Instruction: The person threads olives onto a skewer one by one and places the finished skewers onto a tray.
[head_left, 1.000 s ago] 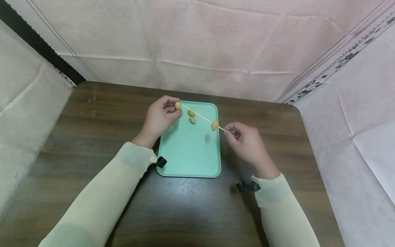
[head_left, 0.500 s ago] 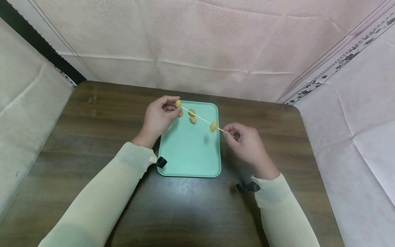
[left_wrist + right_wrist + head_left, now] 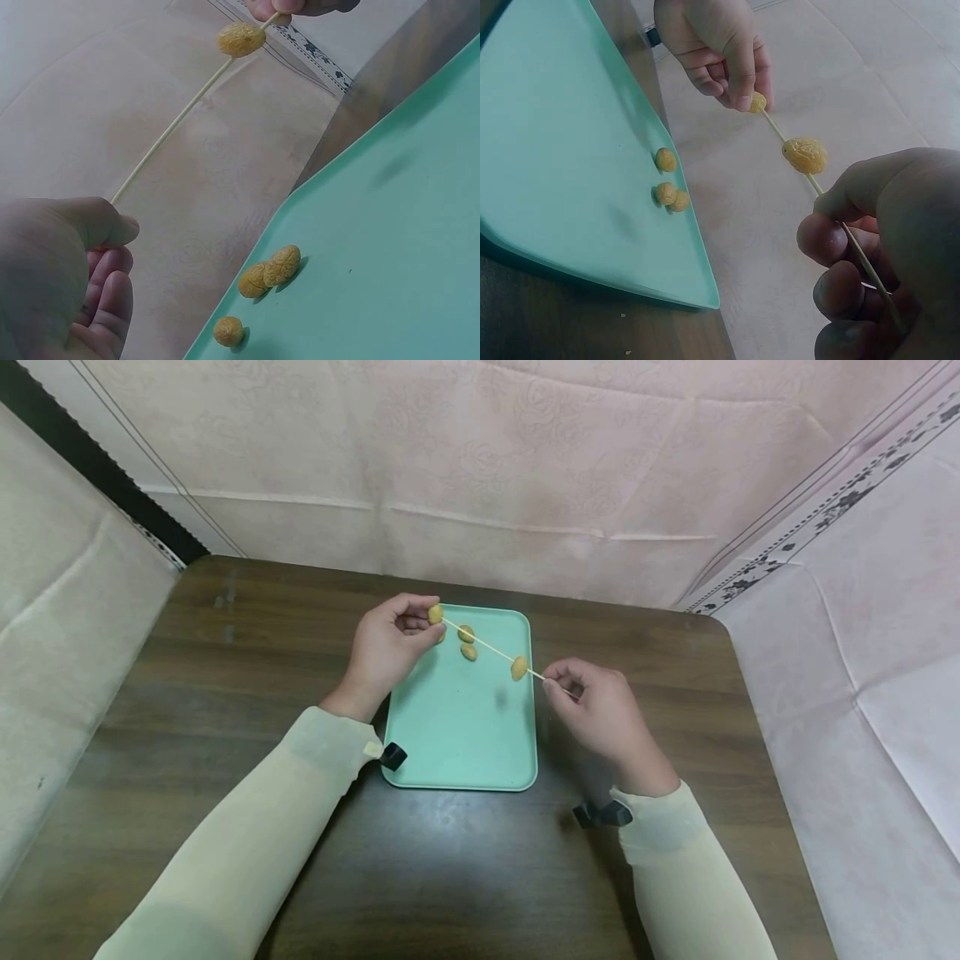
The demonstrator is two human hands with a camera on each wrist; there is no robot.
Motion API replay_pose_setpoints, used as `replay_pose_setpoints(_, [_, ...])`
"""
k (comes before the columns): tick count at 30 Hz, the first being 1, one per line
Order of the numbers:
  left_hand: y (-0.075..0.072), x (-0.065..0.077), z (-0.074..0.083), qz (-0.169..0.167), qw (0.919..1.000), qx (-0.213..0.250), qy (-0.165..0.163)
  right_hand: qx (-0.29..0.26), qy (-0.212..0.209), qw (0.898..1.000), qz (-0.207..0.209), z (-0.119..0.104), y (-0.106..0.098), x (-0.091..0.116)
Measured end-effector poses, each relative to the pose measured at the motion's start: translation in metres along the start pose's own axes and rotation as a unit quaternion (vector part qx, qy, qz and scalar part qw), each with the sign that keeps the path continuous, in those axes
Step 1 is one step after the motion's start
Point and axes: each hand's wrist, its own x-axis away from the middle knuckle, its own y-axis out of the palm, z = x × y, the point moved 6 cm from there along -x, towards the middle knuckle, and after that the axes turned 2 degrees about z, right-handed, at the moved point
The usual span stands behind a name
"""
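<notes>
My right hand (image 3: 600,706) grips a thin wooden skewer (image 3: 483,645) near its lower end, the fingers curled round it in the right wrist view. A golden-brown, wrinkled food ball (image 3: 805,155) is threaded on the skewer a little beyond those fingers. Between thumb and fingertips, my left hand (image 3: 390,647) pinches a second food ball (image 3: 757,102), with the skewer's far end right at it. In the left wrist view the thumb hides this second ball. Below the skewer, three more such balls (image 3: 281,265) lie on a mint-green tray (image 3: 461,735), two of them side by side.
The tray lies on a dark brown wooden table (image 3: 247,693). Pale patterned cloth (image 3: 480,468) hangs behind and at both sides. Dark wrist devices (image 3: 602,814) sit at both sleeve cuffs. Small crumbs (image 3: 625,334) lie on the table beside the tray.
The skewer's far end, earlier to the right of the left hand's ball, has moved left and meets it. That ball has turned slightly in the fingers. The tray balls stay put.
</notes>
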Motion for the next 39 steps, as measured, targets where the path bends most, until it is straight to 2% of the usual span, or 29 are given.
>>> replay_pose_setpoints(14, [0.001,0.005,-0.003,0.007,0.9991,-0.041,0.008,0.004,-0.015,1.000,0.000,-0.005,0.001,0.001])
replay_pose_setpoints(26, [0.001,0.010,-0.001,0.028,0.9976,-0.051,0.038,-0.004,-0.020,1.000,-0.010,-0.008,0.005,0.001])
replay_pose_setpoints(33, [0.001,0.014,0.006,0.030,0.9951,-0.065,0.068,-0.007,-0.033,0.999,-0.004,-0.010,0.004,0.001])
replay_pose_setpoints(39, [0.002,0.016,0.010,0.032,0.9939,-0.068,0.081,-0.013,-0.028,0.999,-0.008,-0.012,0.003,0.002])
